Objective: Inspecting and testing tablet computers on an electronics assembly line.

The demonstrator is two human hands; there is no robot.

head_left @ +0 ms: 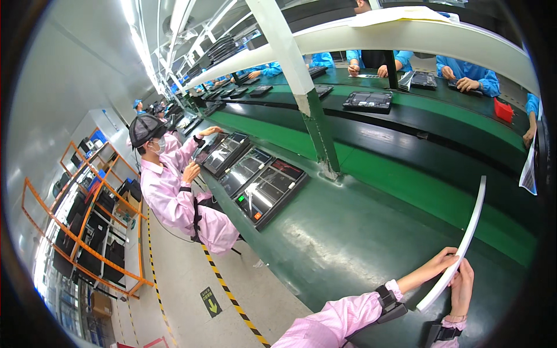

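Now both hands, L (436, 264) & R (462, 288), grip closed on upright white panel (461, 243), prob. edge-on.

A thin white panel (458, 249) stands on edge, seen edge-on, tilted up and rightward above the green desk (348, 243).

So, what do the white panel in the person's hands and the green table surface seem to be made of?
The white panel looks like thin rigid plastic or coated metal, though I cannot tell which: it is plain white, smooth and seen edge-on. The left hand and right hand grip its lower end. The green table looks like a rubber or vinyl mat with a soft sheen: it shows pale scuffs and blurred light reflections.
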